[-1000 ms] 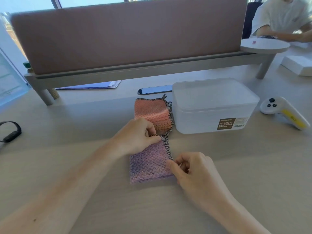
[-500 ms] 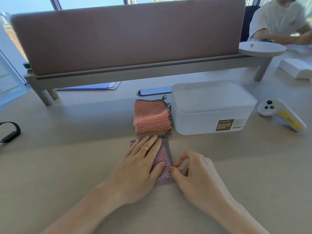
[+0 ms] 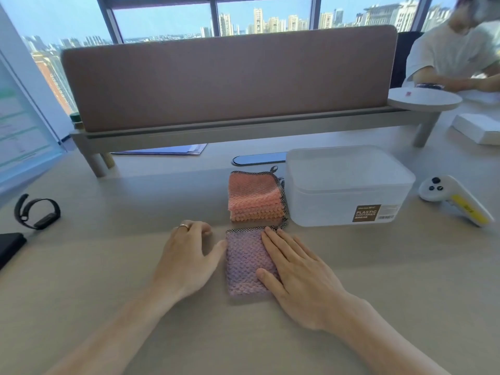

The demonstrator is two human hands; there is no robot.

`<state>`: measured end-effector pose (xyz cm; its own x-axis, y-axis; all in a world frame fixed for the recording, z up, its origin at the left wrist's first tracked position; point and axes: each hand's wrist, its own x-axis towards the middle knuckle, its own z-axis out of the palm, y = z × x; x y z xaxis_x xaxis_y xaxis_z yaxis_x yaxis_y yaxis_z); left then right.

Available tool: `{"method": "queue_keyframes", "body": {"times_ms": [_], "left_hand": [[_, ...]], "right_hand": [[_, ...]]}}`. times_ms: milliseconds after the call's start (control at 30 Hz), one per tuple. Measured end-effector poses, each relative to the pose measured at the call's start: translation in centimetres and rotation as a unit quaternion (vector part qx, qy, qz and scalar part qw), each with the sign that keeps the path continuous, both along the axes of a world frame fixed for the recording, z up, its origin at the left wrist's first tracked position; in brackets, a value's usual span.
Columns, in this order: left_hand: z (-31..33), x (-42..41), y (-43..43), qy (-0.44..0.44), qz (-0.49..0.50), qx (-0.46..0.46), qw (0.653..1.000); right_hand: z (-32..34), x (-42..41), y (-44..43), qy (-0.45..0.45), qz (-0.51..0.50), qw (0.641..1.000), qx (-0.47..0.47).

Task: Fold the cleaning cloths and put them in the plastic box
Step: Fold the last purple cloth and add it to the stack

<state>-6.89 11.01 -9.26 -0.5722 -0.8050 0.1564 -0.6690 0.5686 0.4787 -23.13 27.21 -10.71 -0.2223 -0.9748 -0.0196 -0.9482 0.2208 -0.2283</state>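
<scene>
A folded purple cleaning cloth (image 3: 244, 259) lies flat on the desk in front of me. My right hand (image 3: 296, 272) rests palm down on its right half, fingers spread. My left hand (image 3: 188, 255) lies flat on the desk just left of the cloth, its thumb touching the cloth's left edge. Behind the purple cloth sits a stack of folded orange cleaning cloths (image 3: 254, 196) with checked black trim. Directly to their right stands the translucent plastic box (image 3: 346, 185), with its lid on and a brown label on the front.
A white and yellow controller (image 3: 454, 198) lies right of the box. A black wristband (image 3: 36, 209) and a dark flat object (image 3: 9, 247) sit at the left. A pink divider panel (image 3: 230, 77) on a raised shelf spans the back, and another person (image 3: 457, 55) sits at the far right.
My left hand slid off the purple cloth onto the desk to its left. My right hand opened from a pinch at the cloth's edge and now lies flat on it. The camera tilted up.
</scene>
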Motion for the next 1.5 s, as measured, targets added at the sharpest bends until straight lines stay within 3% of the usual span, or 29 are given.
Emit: {"method": "queue_keyframes", "body": {"times_ms": [167, 267, 500, 633, 767, 867, 933, 1000, 1067, 1133, 1200, 1233, 1267, 1400, 1500], "left_hand": [[2.3, -2.7, 0.7, -0.049, -0.048, 0.153, 0.986], [2.8, -3.7, 1.3, -0.034, -0.078, 0.193, 0.978], [1.2, -3.2, 4.1, 0.155, -0.093, 0.128, 0.975], [1.3, -3.1, 4.7, 0.112, -0.149, 0.078, 0.979], [1.5, -3.2, 4.1, 0.089, -0.139, 0.076, 0.983], [2.6, -2.6, 3.2, 0.119, -0.153, 0.073, 0.978], [4.1, -2.1, 2.3, 0.162, -0.17, 0.115, 0.965], [6.1, -1.7, 1.3, 0.224, -0.176, 0.181, 0.941], [8.0, -1.7, 0.3, 0.284, -0.185, 0.258, 0.905], [9.2, -2.0, -1.1, 0.317, -0.193, 0.323, 0.871], [9.7, -2.7, -2.6, 0.336, -0.189, 0.36, 0.849], [9.7, -3.2, -3.4, 0.341, -0.18, 0.366, 0.847], [9.6, -3.8, -4.3, 0.341, -0.169, 0.362, 0.851], [8.8, -6.5, -7.8, 0.335, -0.138, 0.318, 0.876], [8.0, -8.8, -9.2, 0.308, -0.127, 0.237, 0.913]], "right_hand": [[-0.1, 0.3, 0.1, -0.003, -0.008, 1.0, -0.004], [0.0, 0.2, 0.1, -0.002, -0.007, 1.0, -0.006], [0.2, 0.2, 0.2, -0.009, -0.004, 1.0, 0.006], [-0.3, 0.0, 0.1, -0.012, -0.006, 1.0, -0.007], [-0.4, -0.2, 0.3, -0.009, -0.002, 1.0, -0.016], [0.1, -0.6, 0.7, -0.12, 0.0, 0.99, -0.08], [0.9, -0.4, 0.3, -0.314, -0.045, 0.931, -0.182], [2.1, -0.1, -0.5, -0.535, -0.111, 0.804, -0.235], [3.6, -0.2, -1.5, -0.694, -0.133, 0.68, -0.197], [5.4, 0.0, -2.6, -0.781, -0.116, 0.593, -0.156], [6.9, 0.1, -4.1, -0.808, -0.122, 0.549, -0.174], [7.4, -0.1, -5.1, -0.792, -0.141, 0.561, -0.195], [7.8, -0.5, -6.3, -0.753, -0.163, 0.599, -0.217], [10.9, -2.6, -10.0, -0.434, -0.163, 0.847, -0.259], [12.5, -4.2, -11.6, -0.214, -0.135, 0.944, -0.21]]}}
